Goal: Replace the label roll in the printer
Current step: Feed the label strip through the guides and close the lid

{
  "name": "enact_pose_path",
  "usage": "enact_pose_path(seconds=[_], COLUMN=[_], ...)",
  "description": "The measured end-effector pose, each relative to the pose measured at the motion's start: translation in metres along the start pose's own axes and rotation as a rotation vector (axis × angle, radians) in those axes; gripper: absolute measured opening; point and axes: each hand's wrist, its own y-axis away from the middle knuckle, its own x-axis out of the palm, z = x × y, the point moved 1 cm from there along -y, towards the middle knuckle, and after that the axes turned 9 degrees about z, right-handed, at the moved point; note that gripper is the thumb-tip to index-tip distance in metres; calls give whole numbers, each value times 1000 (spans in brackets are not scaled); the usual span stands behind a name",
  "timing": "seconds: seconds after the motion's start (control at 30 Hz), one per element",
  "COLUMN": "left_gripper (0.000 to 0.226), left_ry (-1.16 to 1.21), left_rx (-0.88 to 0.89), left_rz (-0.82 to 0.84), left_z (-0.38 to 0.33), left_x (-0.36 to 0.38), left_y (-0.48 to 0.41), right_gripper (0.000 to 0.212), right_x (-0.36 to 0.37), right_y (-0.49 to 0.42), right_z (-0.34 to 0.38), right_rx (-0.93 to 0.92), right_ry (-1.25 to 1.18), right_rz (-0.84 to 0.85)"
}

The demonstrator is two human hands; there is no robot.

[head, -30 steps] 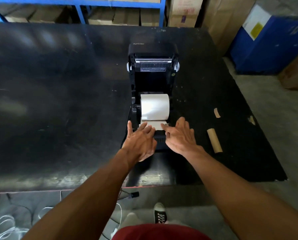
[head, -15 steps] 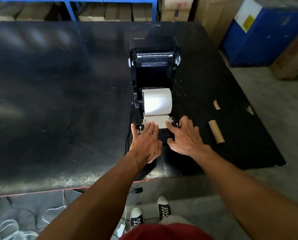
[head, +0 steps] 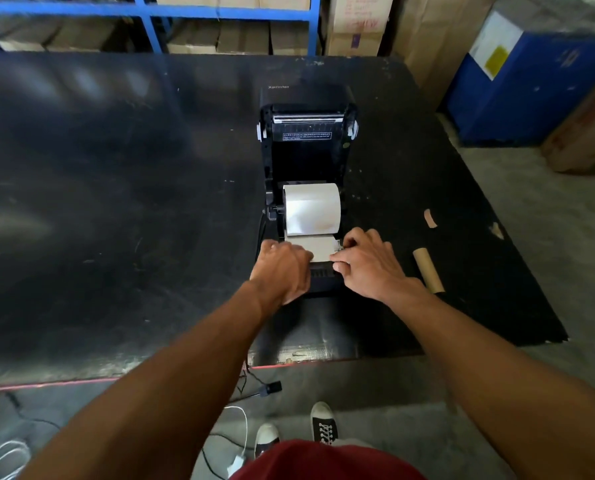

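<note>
Head view: left hand (head: 284,270) and right hand (head: 370,263), fingers curled, press the loose paper end (head: 318,249) at the front of the open printer (head: 306,157). White label roll (head: 311,209) sits in its bay. An empty cardboard core (head: 428,270) lies on the table (head: 116,202), right.

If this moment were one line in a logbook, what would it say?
printer: lid open | label roll: seated | left hand, right hand: on paper strip at front | empty core: on table
</note>
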Motion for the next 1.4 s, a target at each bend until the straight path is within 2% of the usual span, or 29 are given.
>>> enact_pose_path(seconds=[0.07, 0.17, 0.37, 0.63, 1.07, 1.2, 1.3, 1.4], left_gripper=[23, 25, 42, 28, 25, 24, 19, 19], left_ry=[2, 41, 43, 99, 30, 48, 40, -78], left_rx=[33, 31, -23, -1, 53, 40, 31, 35], left_rz=[16, 141, 175, 193, 185, 186, 141, 20], left_z=[5, 5, 16, 19, 16, 17, 15, 12], left_x=[-5, -6, -2, -10, -10, -7, -5, 4], left_y=[-11, -21, -33, -36, -36, -37, -36, -29], right_gripper=[26, 25, 27, 17, 18, 36, 23, 12], right_x=[-7, -14, -17, -17, -24, -25, -26, -25], right_y=[-5, -12, -24, -24, -27, -25, -20, -15], right_z=[-3, -4, -4, -4, -6, 0, 5, 7], right_rx=[-41, -59, -75, -107, -102, -82, -89, -92], right_ry=[12, -2, 80, 26, 35, 30, 35, 113], right_rz=[33, 65, 93, 95, 133, 44, 13, 7])
